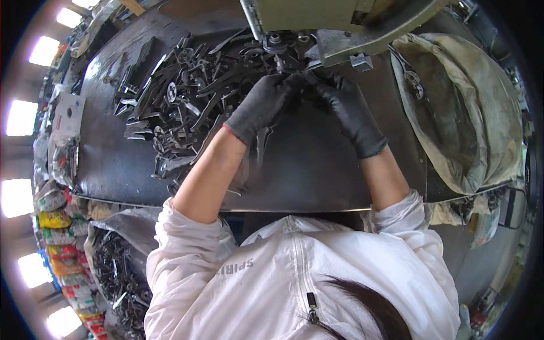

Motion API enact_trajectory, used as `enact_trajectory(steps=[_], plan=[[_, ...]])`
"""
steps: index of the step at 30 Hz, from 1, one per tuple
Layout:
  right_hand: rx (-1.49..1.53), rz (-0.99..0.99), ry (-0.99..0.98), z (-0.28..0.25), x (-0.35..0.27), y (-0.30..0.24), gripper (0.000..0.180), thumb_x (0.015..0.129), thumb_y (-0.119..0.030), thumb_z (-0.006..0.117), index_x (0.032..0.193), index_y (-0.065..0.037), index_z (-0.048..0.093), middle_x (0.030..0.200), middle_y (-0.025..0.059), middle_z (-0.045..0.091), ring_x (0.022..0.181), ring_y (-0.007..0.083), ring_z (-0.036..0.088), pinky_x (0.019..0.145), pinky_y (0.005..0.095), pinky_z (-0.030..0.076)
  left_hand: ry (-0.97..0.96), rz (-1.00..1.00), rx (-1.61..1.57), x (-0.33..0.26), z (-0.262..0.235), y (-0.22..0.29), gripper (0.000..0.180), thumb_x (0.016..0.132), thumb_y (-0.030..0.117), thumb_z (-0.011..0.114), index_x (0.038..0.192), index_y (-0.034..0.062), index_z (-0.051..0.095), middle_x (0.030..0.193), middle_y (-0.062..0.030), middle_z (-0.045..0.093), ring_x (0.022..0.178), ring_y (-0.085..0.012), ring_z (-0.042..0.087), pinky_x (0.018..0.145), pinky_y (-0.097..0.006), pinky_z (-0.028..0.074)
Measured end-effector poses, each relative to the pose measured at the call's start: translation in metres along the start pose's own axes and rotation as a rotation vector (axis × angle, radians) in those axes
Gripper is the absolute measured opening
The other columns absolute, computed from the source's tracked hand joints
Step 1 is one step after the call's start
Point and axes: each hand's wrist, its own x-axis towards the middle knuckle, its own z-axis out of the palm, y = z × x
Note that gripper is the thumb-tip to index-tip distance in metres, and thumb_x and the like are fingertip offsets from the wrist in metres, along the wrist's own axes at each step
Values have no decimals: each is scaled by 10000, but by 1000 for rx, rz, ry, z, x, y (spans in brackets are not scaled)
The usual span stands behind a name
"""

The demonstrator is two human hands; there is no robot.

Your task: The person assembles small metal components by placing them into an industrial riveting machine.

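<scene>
Both my hands wear dark grey knit gloves and meet under the head of a green machine (317,16) at the far middle of the table. My left hand (266,105) is closed, its fingertips pressed together beside the machine's small metal tooling (277,61). My right hand (347,110) comes in from the other side, thumb and fingers pinched close to the left fingertips. What they grip is dark and mostly hidden by the gloves. Left of my left hand lies a heap of loose metal parts (190,99), with curved lever-like pieces and small round discs.
The dark metal tabletop (317,175) has its front edge against me. On the right lies a large pale sack (498,113), its mouth gaping, with a few metal parts in it. Below the table at left stands another sack of metal parts (116,266), near stacked colourful bags (59,238).
</scene>
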Motion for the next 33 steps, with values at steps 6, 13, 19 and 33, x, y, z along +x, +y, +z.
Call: enact_trajectory(steps=[6,13,19,33], plan=[[-53,37,-24,13,-8,-11,374,959,-66,676,1316,43,661,1147,67,726,935,109,684,845,278,567,-21,-34,-27,14,-6,-28,304,1060,161,547,1170,-93,672,957,-90,729,841,-121,624,773,-336,519],[-144,-12,-21,19,-6,-24,338,968,-119,683,1273,28,673,1026,39,728,867,102,678,792,272,562,99,-171,12,18,4,-21,291,1070,178,535,1151,-39,712,865,-86,708,764,-135,620,710,-367,518],[-211,55,-15,19,-10,-21,296,972,-128,693,1229,19,685,1018,41,730,857,89,671,781,268,558,137,15,167,3,5,-25,351,1061,252,569,1118,-62,714,806,-159,707,722,-258,670,708,-411,528],[-192,86,-81,13,-6,11,308,1014,-194,693,1231,20,654,984,41,703,748,63,635,627,238,523,362,183,508,-35,-70,-22,263,1011,258,625,1149,57,724,980,-169,754,887,-367,719,808,-420,582]])
